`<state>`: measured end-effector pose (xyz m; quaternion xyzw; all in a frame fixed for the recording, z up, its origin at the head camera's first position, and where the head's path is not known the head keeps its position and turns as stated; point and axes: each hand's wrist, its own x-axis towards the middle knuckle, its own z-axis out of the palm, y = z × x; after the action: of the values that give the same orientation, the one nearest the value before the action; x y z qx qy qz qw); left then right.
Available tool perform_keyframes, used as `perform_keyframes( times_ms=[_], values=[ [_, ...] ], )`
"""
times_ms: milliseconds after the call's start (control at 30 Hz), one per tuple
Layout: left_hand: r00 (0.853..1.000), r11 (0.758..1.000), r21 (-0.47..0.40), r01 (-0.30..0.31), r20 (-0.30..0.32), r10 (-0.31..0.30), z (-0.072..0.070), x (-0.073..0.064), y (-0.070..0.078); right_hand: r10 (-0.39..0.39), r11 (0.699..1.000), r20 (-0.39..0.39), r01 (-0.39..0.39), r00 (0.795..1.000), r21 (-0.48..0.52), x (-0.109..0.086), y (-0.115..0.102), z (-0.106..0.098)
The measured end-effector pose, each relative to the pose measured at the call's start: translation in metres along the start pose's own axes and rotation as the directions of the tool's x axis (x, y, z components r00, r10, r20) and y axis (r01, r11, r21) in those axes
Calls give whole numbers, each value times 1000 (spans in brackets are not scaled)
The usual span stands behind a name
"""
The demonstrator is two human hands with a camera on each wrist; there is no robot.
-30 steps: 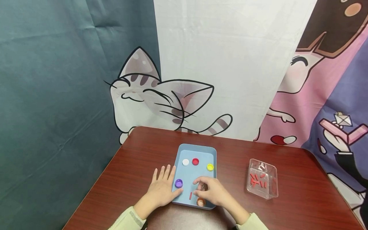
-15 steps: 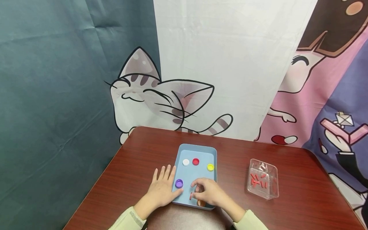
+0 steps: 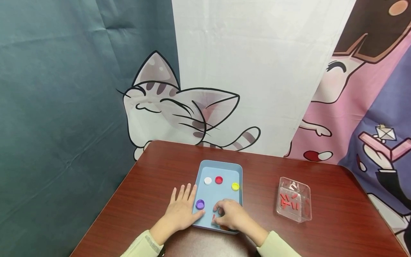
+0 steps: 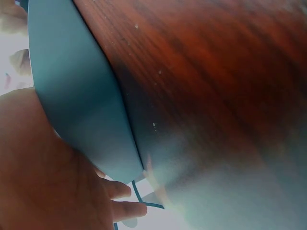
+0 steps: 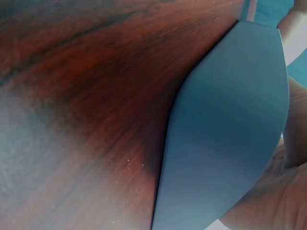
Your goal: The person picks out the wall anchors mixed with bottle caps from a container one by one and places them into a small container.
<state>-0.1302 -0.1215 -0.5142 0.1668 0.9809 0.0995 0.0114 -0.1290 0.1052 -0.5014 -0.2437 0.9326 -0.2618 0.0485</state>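
In the head view a blue tray [image 3: 224, 165] holds small round caps: white [image 3: 207, 181], red [image 3: 219, 180], yellow [image 3: 235, 186] and purple [image 3: 200, 204]. My left hand [image 3: 181, 212] lies flat with spread, straight fingers along the tray's left rim. Over the tray's near right part, my right hand [image 3: 232, 214] has curved fingers, with a gap between index finger and thumb. A small red stick [image 3: 213, 217] shows in that gap, the thumb tip right at its lower end. Beneath this hand an orange-brown cap [image 3: 223, 227] is mostly hidden. Both wrist views show the tray's outer wall [image 4: 76, 86] beside the palms.
To the right on the brown wooden table [image 3: 260, 178] stands a clear plastic box [image 3: 303, 212] with several red sticks [image 3: 285, 203] inside. A curtain with a cartoon cat [image 3: 167, 117] hangs behind the table's far edge.
My right hand has moved slightly left and down to the red stick, its thumb now at the stick and the hand covering most of the orange-brown cap. The left hand stays put.
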Motion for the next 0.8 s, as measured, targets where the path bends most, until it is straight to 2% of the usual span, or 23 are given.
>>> perform_keyframes(
  times_ms=[133,800],
  values=[
    [1000,1000,0,-1,0,1,0,0,0,6,1000,0,-6,1000,-30,2,-1,3],
    [1000,1000,-17,-2,2,2,-3,-2,2,-6,999,-13,5,1000,-32,2,-4,9]
  ],
)
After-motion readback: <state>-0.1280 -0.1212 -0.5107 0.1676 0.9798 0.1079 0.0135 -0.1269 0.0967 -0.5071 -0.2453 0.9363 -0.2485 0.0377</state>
